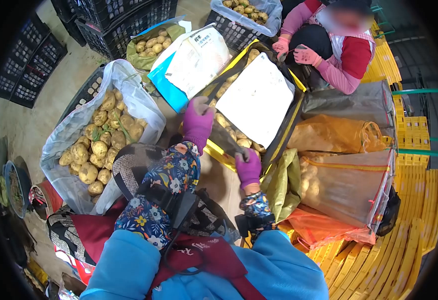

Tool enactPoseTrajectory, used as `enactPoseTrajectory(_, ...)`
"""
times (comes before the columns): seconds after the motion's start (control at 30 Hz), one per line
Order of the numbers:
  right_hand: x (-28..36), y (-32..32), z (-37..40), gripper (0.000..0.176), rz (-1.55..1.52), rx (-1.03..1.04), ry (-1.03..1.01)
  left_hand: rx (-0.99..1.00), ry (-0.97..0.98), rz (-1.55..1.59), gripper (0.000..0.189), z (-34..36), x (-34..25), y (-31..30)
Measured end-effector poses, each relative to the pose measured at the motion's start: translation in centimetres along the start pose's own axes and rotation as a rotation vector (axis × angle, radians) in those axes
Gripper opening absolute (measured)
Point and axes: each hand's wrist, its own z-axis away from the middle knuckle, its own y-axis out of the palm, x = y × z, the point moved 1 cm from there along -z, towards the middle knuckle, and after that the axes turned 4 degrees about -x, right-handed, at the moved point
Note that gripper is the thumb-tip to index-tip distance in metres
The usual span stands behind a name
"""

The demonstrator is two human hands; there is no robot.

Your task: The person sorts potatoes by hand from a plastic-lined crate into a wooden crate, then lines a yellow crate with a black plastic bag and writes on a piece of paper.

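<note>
My left hand (pixel 198 124), in a purple glove, is closed on the upper end of a dark grey strip of bag material (pixel 225 139). Its lower end is gripped by my right hand (pixel 249 169), also in a purple glove. The strip stretches between both hands over the near edge of a yellow crate (pixel 218 152) that holds potatoes (pixel 229 131). A white sheet (pixel 256 102) covers most of the crate. Both forearms wear floral sleeves.
A plastic-lined black crate (pixel 86 92) of potatoes stands at my left. A white and blue sack (pixel 194 62) lies behind my left hand. Orange and clear bags (pixel 339 185) sit to the right, over stacked yellow crates (pixel 404 250). Another person with pink gloves (pixel 306 54) crouches opposite.
</note>
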Motion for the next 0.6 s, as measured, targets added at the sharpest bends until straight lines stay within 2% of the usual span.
enactPoseTrajectory(0.1, -0.1, -3.7, -1.1, 0.017, 0.085, 0.088, 0.045, 0.299, 0.306, -0.369, 0.059, 1.5, 0.4, 1.3)
enactPoseTrajectory(0.13, 0.1, -4.6, -1.2, 0.017, 0.114, 0.136, 0.046, 0.505, 0.34, -0.704, 0.078, 1.8, 0.0, 1.3)
enactPoseTrajectory(0.23, 0.5, -5.0, -1.4, 0.016, -0.006, 0.182, 0.204, 0.794, 0.541, -1.178, 0.081, 5.7, -0.2, 2.1)
enactPoseTrajectory(0.3, -0.3, -4.0, -1.3, 0.016, -0.04, 0.18, 0.174, 0.883, 0.443, -1.214, 0.083, 6.8, 1.7, 2.1)
enactPoseTrajectory(0.43, -1.0, -2.7, -1.9, 0.015, -0.116, 0.285, 0.242, 0.911, 0.322, -1.262, 0.089, 6.6, 2.8, 2.5)
enactPoseTrajectory(0.53, -1.7, -2.8, -3.1, 0.023, -0.072, 0.422, 0.33, 0.809, 0.274, -1.295, 0.095, 6.8, 1.5, 2.4)
enactPoseTrajectory(0.6, 0.5, -4.1, -4.0, 0.023, -0.041, 0.514, 0.308, 0.787, 0.293, -1.307, 0.097, 7.0, 1.9, 2.3)
